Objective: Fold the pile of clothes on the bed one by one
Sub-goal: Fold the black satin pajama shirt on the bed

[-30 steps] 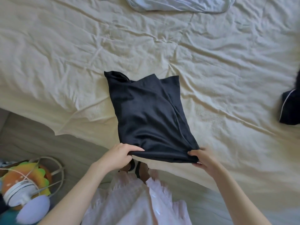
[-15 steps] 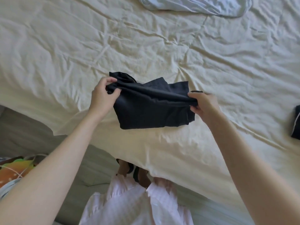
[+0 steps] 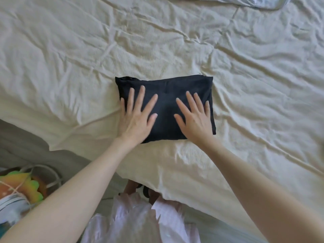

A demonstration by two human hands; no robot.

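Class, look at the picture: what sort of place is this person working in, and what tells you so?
Most likely a bedroom at home: a bed with a wrinkled cream sheet, a folded dark garment on it, and bright toys on the floor beside it.

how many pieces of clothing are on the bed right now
2. A folded black garment lies mid-bed under both flat hands, left hand and right hand. A pale blue garment sits at the top edge, cut off. More may lie out of view.
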